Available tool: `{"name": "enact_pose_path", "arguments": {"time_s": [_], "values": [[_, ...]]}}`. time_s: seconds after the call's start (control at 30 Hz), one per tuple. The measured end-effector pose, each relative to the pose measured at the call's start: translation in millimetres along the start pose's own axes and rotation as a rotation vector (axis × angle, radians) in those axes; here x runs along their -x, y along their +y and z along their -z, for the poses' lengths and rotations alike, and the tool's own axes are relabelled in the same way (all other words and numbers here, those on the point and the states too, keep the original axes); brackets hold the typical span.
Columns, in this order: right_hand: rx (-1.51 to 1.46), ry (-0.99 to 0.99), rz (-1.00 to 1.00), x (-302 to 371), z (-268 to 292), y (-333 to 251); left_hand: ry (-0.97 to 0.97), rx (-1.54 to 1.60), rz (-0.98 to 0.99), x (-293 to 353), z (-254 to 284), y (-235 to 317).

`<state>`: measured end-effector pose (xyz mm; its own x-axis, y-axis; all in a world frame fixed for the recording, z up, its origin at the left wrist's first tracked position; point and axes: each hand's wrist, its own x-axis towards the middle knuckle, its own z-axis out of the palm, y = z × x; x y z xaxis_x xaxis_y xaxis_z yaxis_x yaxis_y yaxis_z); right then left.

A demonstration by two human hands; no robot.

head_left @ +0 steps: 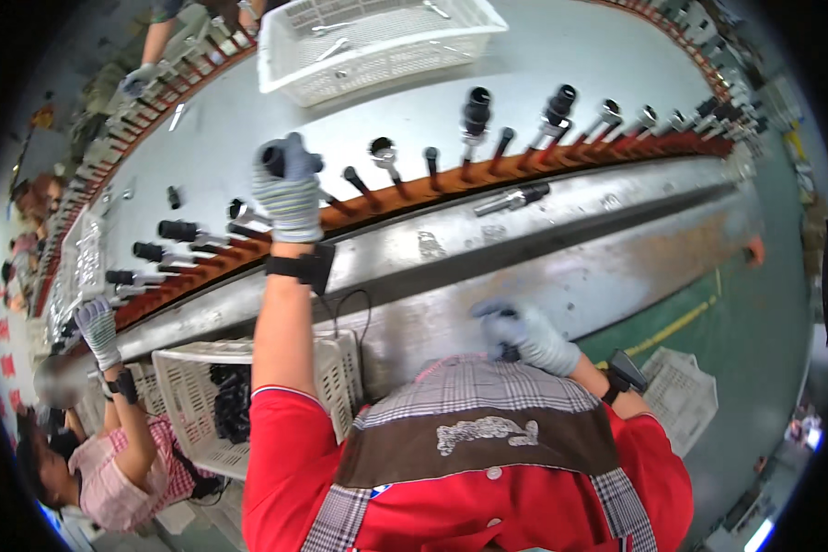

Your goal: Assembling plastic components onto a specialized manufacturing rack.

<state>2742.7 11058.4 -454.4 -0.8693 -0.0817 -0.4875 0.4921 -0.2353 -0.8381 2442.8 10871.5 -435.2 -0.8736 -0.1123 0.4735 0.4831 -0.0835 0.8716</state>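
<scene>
My left hand [290,189], in a striped knit glove with dark fingertips, reaches over the peg rail [405,191]. Its fingers are closed round a black-topped tubular part [272,161] standing at the rail. By my waist, over the metal bench edge, my right hand [534,339] is gloved too, its fingers curled about a small dark piece [506,350] that is partly hidden. Along the rail stand several chrome and black tubular parts [476,115], some upright, some leaning. One loose chrome and black part [512,199] lies on the metal ledge.
A white plastic basket [377,69] with a few chrome pieces stands across the table. Another white crate [202,391] holding dark items is below the bench at left. A co-worker [120,451] sits at left, one gloved hand at the rail. Another person's gloved hand [140,80] shows far left.
</scene>
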Motion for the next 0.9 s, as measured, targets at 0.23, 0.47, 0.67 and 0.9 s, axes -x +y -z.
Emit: {"name": "enact_pose_path", "arguments": {"time_s": [0.23, 0.47, 0.67, 0.9], "values": [[-0.057, -0.156, 0.014, 21.0, 31.5, 6.9, -0.020, -0.075, 0.001, -7.7, 14.5, -19.9], [-0.343, 0.740, 0.999, -27.8, 208.3, -83.9, 0.069, -0.347, -0.058, 6.4, 17.6, -0.2], [-0.333, 0.800, 1.049, -113.1, 277.4, -155.3, 0.278, -0.348, -0.159, 91.3, 35.9, 52.3], [-0.297, 0.668, 0.933, -151.8, 256.3, -150.3, -0.133, -0.348, 0.133, 171.4, 0.7, 68.8]]}}
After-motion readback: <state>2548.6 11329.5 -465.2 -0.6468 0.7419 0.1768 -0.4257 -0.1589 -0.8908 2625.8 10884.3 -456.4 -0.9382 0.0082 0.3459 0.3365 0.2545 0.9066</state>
